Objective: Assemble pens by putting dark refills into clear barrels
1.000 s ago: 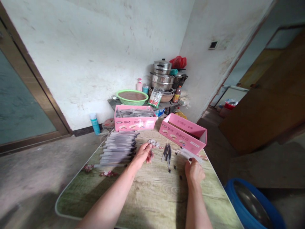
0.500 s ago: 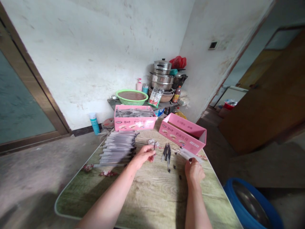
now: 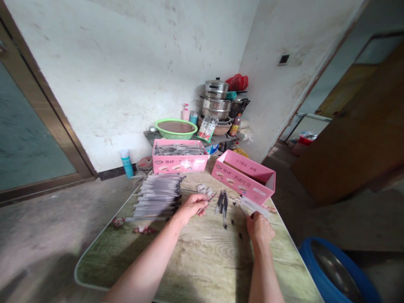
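My left hand point(image 3: 193, 207) is closed in a pinch on a slim dark stick, which looks like a pen part point(image 3: 212, 197), its tip pointing up and right. Just right of it lies a small bunch of dark slender pen parts point(image 3: 221, 203). My right hand point(image 3: 260, 227) rests low over the table's right side, fingers curled in; what they hold is hidden. Beyond that hand are clear tubes point(image 3: 252, 205). Small black caps point(image 3: 232, 221) lie scattered between the hands. Left of my left hand, a row of pale pens with dark ends point(image 3: 158, 195) is spread out.
A pink box full of pens point(image 3: 179, 164) stands at the table's back, and a second pink box point(image 3: 243, 181) is right of it. Small white pieces point(image 3: 204, 189) lie behind my left hand. A green basin point(image 3: 176, 134) and stacked pots point(image 3: 216, 101) stand beyond. A blue tub point(image 3: 334, 269) is at right.
The dark stick in my left hand has tipped from upright to slanting rightward. My right hand has barely moved, and the view has shifted slightly.
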Tool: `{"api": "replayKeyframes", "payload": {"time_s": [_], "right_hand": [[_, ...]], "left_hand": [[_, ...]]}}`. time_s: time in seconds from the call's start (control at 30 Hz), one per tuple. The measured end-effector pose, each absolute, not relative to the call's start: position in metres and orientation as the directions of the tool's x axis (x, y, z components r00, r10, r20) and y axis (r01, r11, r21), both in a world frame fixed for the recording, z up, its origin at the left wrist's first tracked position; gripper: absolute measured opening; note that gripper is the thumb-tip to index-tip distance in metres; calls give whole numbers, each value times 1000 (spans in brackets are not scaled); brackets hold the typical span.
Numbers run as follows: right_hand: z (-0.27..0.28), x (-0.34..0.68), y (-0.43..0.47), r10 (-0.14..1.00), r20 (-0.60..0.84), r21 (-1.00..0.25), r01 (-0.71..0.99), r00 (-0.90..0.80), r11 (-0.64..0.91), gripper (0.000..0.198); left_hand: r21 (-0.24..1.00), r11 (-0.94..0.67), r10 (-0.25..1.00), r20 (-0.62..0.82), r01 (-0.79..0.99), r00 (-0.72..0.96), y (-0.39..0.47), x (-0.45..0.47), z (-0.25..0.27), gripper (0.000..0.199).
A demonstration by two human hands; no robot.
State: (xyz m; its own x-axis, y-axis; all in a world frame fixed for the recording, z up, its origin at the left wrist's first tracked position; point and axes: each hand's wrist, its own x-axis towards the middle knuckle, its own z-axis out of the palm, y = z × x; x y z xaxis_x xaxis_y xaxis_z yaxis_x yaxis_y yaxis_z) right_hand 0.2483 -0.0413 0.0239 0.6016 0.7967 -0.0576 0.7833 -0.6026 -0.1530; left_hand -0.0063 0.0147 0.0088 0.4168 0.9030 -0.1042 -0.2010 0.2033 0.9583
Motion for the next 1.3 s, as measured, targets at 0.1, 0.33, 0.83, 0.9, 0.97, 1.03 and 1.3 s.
{"api": "replayKeyframes", "payload": {"time_s": [0.1,0.33,0.83,0.9,0.97,1.03,1.3], "right_hand": [[23,249,-42,810,12,-244,788,586,-566,21],[17,221,-41,811,103,-995,54,576,88,33],[14,214,-36,827,-38,-847,-458,561,272,22],[14,215,-35,825,-38,-845,-459,564,275,22],[14,215,-35,820,-37,-842,-459,572,283,23],[14,215,-35,819,-36,-843,-458,572,283,23],[16,196,-38,902,-53,-872,-461,429,168,22]], "left_hand": [[972,172,904,-92,-158,418,16,-5,7,40],[991,125,867,-85,-49,491,13,-5,6,38],[997,70,786,-72,28,614,8,-6,13,34],[997,76,791,-76,26,608,8,-6,14,35],[996,82,795,-80,24,602,8,-7,15,36],[997,79,793,-78,24,604,9,-8,16,36],[997,68,824,-33,-41,566,8,-1,13,37]]}}
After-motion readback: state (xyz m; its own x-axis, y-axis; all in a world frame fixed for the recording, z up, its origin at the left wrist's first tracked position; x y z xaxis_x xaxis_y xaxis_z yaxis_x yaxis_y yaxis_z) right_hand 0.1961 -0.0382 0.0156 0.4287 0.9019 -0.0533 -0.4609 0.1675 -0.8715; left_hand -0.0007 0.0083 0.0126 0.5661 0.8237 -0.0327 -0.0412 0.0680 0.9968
